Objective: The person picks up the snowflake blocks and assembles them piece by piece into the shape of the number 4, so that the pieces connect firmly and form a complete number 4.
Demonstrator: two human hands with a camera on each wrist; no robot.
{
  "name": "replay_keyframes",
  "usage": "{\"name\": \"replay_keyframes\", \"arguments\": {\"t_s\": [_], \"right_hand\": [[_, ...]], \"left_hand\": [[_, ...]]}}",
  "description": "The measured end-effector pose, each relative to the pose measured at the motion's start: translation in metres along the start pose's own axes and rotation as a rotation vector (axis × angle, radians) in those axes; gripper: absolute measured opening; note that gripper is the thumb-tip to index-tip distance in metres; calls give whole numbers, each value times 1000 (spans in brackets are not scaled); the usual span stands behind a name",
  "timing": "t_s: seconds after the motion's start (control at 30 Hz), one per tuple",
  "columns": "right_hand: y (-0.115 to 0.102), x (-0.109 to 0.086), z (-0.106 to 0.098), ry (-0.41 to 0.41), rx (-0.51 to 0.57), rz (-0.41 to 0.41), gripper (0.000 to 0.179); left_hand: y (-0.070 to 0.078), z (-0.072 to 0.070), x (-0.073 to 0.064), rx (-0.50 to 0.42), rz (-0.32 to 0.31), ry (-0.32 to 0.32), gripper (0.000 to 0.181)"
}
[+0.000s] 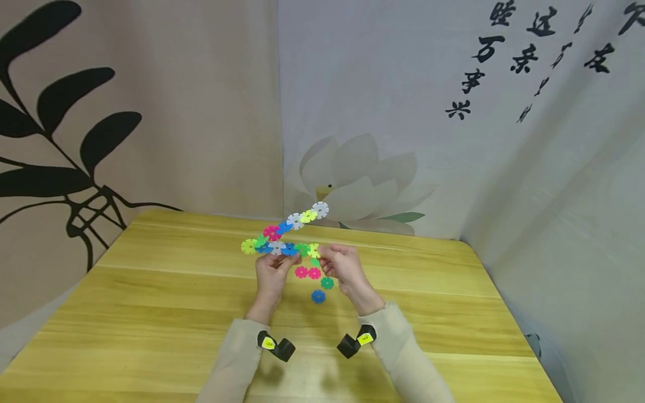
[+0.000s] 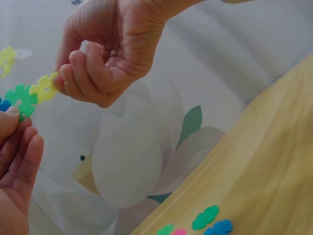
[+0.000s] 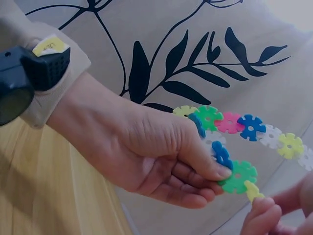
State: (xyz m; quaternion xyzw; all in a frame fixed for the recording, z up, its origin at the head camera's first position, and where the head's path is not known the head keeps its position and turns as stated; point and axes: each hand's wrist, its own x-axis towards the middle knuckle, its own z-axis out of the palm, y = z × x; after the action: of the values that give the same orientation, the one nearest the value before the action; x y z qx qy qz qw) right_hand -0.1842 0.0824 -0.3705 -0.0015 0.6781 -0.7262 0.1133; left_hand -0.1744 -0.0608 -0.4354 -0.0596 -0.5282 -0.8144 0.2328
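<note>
A chain of interlocked plastic snowflake discs hangs above the table between my hands. My left hand (image 1: 271,275) pinches it from below, thumb on the green disc (image 3: 238,176) and blue disc (image 3: 222,155). My right hand (image 1: 345,268) pinches the yellow disc (image 2: 44,88) at the chain's right end, which joins the green one. A second branch climbs to the upper right, with a pink disc (image 1: 272,233), blue, white and yellow discs, and a white disc (image 1: 319,210) at its tip. Another yellow disc (image 1: 248,246) forms the left end. Fingertips cover part of the right-end yellow disc.
Loose discs lie on the wooden table (image 1: 151,313) below my hands: two pink discs (image 1: 308,272), a green disc (image 1: 327,283), a blue disc (image 1: 318,296) and a green one (image 1: 315,261) partly behind my right hand. Printed curtains (image 1: 201,112) hang behind the table.
</note>
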Motion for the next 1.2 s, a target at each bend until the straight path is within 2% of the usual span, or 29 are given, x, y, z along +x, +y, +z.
{"name": "replay_keyframes", "arguments": {"t_s": [0.1, 0.23, 0.43, 0.53, 0.73, 0.9, 1.07, 1.2], "right_hand": [[3, -1, 2, 33, -16, -6, 17], [7, 0, 3, 71, -27, -3, 18], [8, 0, 9, 95, 6, -8, 20], [6, 0, 10, 78, 19, -5, 20], [9, 6, 3, 14, 4, -19, 23], [30, 22, -14, 22, -158, -58, 29], [58, 36, -33, 10, -396, -69, 23], [79, 46, -44, 15, -576, -107, 17]], "left_hand": [[-1, 1, -1, 27, 19, 9, 12], [-3, 1, -1, 61, 59, 5, 7], [-6, 0, 3, 42, 144, -21, 4], [-4, -1, 5, 67, 137, -16, 9], [1, -1, 6, 104, 59, 17, 6], [2, -2, 8, 113, 59, 40, 10], [2, -4, 10, 112, 62, 32, 11], [2, -4, 8, 106, 29, 36, 12]]}}
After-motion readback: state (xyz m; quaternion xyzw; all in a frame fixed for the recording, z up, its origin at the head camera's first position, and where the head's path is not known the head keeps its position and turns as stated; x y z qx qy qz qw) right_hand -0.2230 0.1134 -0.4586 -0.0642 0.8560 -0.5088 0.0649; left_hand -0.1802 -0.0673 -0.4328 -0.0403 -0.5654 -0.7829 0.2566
